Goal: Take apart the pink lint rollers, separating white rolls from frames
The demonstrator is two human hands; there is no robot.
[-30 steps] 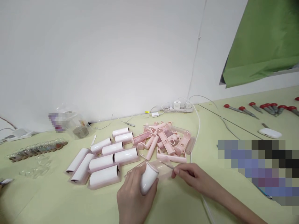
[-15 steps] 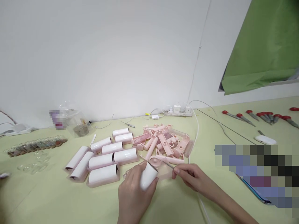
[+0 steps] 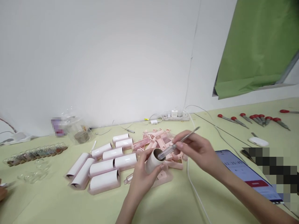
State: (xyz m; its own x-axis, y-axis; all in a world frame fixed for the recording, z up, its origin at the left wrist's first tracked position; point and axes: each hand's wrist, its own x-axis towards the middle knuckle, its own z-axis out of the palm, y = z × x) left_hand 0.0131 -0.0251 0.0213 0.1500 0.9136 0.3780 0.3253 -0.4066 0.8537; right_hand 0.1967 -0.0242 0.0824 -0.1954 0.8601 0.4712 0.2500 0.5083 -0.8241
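My left hand is wrapped around a white roll with a brown cardboard core, its open end tilted up toward the right. In my right hand is a slim metal tool with a flat tip pointing up and right. A clear, tube-like piece extends from the same fingers into the mouth of the roll; how it joins the tool is hidden. Behind my hands lies a pile of pink plastic parts. To the left, several more white rolls lie on the table.
Clear round pieces and a row of small glass domes lie left, near another person's hand. A phone, red-topped tools and a white case are right. A white cable crosses the table.
The roll in my left hand has turned so its open end faces up. My right hand has risen and moved closer, bringing a clear piece into the roll's mouth.
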